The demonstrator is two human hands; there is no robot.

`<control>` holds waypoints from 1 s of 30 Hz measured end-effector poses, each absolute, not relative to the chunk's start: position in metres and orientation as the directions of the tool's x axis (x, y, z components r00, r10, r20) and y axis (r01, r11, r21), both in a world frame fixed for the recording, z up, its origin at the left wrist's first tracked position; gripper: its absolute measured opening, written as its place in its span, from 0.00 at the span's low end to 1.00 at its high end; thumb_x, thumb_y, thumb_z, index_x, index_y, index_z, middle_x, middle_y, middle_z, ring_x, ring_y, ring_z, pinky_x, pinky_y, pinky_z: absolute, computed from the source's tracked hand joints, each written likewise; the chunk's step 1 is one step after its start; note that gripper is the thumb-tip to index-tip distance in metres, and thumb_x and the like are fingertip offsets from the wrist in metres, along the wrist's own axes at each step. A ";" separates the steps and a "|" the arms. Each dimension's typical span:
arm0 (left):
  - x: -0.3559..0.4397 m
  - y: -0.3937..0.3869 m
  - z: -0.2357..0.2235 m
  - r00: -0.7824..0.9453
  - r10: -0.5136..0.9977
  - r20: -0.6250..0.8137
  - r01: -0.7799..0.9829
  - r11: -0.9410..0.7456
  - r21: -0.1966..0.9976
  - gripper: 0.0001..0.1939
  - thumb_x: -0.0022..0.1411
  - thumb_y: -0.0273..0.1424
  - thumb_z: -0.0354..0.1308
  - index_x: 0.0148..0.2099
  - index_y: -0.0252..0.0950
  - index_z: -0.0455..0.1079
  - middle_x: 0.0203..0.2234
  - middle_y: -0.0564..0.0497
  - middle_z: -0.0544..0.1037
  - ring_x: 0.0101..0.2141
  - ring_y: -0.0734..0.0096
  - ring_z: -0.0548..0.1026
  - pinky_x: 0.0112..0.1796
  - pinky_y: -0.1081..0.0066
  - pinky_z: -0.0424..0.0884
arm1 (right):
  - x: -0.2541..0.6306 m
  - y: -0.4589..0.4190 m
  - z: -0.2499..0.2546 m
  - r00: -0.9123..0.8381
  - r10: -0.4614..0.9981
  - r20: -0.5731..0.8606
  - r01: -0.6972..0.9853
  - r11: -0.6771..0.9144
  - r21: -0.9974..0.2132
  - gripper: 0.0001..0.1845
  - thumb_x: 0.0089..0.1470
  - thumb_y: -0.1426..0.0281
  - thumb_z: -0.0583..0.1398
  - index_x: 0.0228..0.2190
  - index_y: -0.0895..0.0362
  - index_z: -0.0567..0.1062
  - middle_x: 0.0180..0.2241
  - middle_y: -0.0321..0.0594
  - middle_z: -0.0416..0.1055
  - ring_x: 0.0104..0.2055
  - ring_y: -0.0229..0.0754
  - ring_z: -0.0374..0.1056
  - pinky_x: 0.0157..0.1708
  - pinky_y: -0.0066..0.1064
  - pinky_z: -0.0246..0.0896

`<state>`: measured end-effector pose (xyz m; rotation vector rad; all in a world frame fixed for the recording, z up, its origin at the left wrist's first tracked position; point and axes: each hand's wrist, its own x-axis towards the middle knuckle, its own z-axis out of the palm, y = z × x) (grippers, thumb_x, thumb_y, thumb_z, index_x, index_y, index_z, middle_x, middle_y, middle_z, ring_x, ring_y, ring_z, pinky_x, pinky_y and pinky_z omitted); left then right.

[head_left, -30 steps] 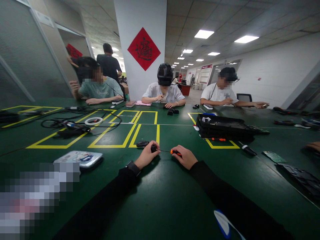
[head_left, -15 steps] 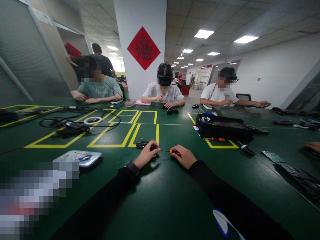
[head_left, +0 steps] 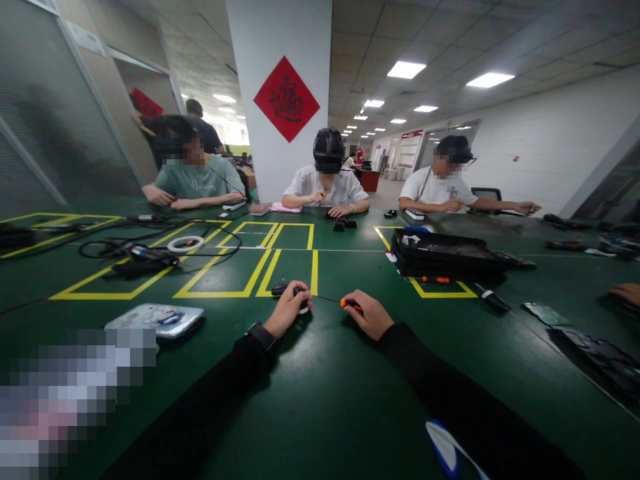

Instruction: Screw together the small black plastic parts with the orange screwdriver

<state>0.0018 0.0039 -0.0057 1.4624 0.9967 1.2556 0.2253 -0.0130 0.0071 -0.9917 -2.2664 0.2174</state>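
Observation:
In the head view my right hand (head_left: 371, 315) is closed around the orange and black handle of a screwdriver (head_left: 344, 303). Its thin shaft points left toward my left hand (head_left: 289, 310). The fingers of that hand wrap round a small black part with a light lower edge (head_left: 303, 306), largely covered by them. Whether the screwdriver's tip touches this part I cannot tell. Just behind my left hand lies a dark object (head_left: 278, 291) on the green table (head_left: 330, 407).
Black trays (head_left: 450, 253) are stacked at the right, with orange-handled tools (head_left: 435, 279) before them. A phone (head_left: 159, 321) lies at the left, and cables (head_left: 145, 250) with a white ring (head_left: 185, 244) farther back. Several people sit across the table.
My left hand has shifted slightly left and tilted the black part, so its light edge now shows. The screwdriver's shaft slants a little differently, while my right hand stays nearly in place.

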 end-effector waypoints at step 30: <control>0.004 0.002 0.000 0.261 0.909 0.326 0.243 -0.388 0.889 0.11 0.49 0.24 0.51 0.37 0.35 0.59 0.29 0.54 0.66 0.31 0.76 0.66 0.36 0.73 0.62 | 0.226 -0.009 0.005 -0.526 0.717 0.458 0.613 0.693 -0.380 0.09 0.53 0.71 0.53 0.38 0.56 0.68 0.36 0.40 0.65 0.40 0.40 0.60 0.41 0.31 0.56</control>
